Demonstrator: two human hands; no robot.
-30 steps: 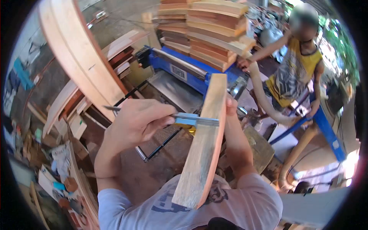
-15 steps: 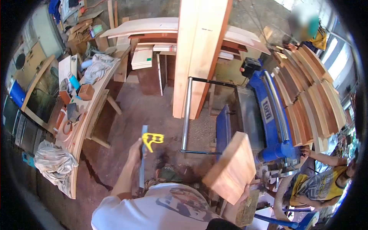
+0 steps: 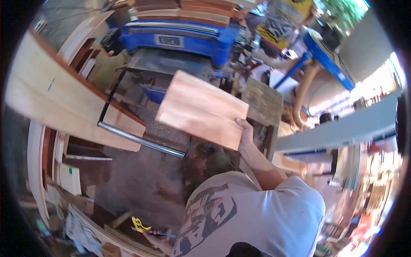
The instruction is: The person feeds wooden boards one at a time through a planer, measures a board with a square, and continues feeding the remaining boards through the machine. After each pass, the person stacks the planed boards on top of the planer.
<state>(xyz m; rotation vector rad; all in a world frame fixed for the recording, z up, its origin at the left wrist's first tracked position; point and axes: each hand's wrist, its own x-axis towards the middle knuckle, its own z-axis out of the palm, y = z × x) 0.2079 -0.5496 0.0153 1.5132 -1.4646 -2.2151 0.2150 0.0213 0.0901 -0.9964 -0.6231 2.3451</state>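
My right hand [image 3: 245,132] grips a flat wooden board [image 3: 201,112] by its right edge, with the thumb on its upper face. The board is held up, tilted, above the floor in front of the blue planer [image 3: 171,40]. At the bottom left my left hand [image 3: 150,238] is closed on a combination square [image 3: 139,224] with a yellow head and a metal blade. The square is near the long workbench [image 3: 92,220], and its fingers are partly hidden and small in view.
A roller stand bar [image 3: 141,143] projects from the planer. Long planks [image 3: 64,94] lie at the left. Stacked boards [image 3: 180,13] stand behind the planer, where another person in a yellow top [image 3: 284,25] is. A grey beam [image 3: 338,132] crosses the right side.
My view has swung to the right, so the planer now lies ahead. The board shows more of its broad face. The square has shifted to the bottom left of the view, still in my left hand.
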